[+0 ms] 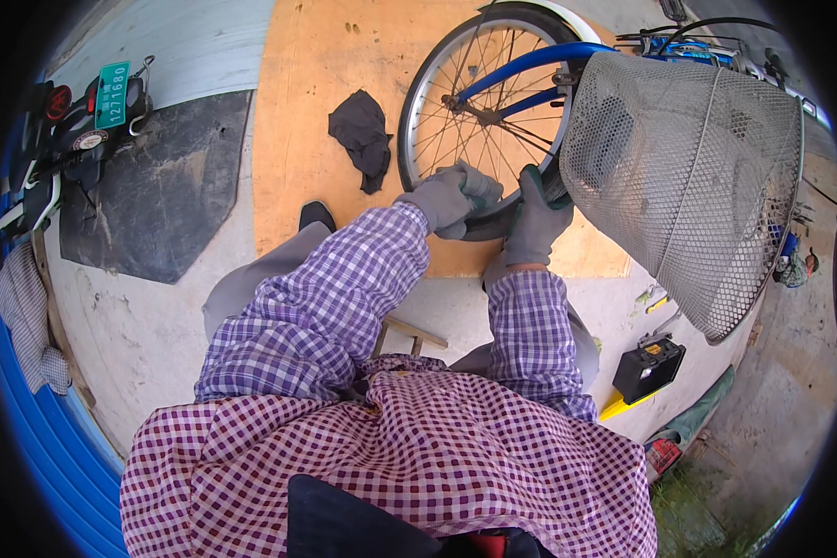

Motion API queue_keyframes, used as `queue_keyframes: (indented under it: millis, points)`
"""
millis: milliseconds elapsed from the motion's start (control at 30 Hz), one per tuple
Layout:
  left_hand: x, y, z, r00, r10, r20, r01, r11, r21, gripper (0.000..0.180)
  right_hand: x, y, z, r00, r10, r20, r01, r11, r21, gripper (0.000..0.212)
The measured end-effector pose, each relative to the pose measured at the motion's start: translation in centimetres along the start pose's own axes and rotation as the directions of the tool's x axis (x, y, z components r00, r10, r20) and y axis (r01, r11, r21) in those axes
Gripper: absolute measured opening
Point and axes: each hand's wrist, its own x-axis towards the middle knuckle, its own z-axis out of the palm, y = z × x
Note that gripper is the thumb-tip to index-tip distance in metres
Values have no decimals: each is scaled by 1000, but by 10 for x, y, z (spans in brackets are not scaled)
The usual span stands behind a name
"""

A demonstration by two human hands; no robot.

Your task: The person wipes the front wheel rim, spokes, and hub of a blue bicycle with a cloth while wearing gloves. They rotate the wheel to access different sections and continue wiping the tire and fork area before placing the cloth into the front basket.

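Note:
A bicycle front wheel with a black tyre, silver rim and rusty spokes lies in front of me, still on its blue fork. My left hand, in a grey glove, is closed on the tyre at the wheel's near edge; its fingers curl in over the rim. Just to the right, my right hand, gloved alike, wraps the same tyre with its thumb pointing up along the rim. Whether a small tool is tucked in either glove cannot be seen. A wire mesh basket hangs beside the right hand.
A crumpled dark cloth lies left of the wheel on a plywood sheet. At right stands a black-and-yellow toolbox. A wooden stool shows between my legs. A parked motorbike and a dark mat are at far left.

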Motion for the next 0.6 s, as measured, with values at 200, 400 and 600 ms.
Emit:
queue_keyframes:
  millis: [200,400,600]
  points:
    - [0,-38,-33,958,-237,-164,70,742,-667,46,1,-6,3,999,22,49,-23,999,23,45]
    - [13,-33,-54,880,-158,-447,-330,473,-817,42,-12,-25,19,996,24,81,-33,993,117,50]
    - [25,-36,-28,895,-144,-422,-91,867,-490,55,-12,-27,22,994,-23,105,11,994,107,47]
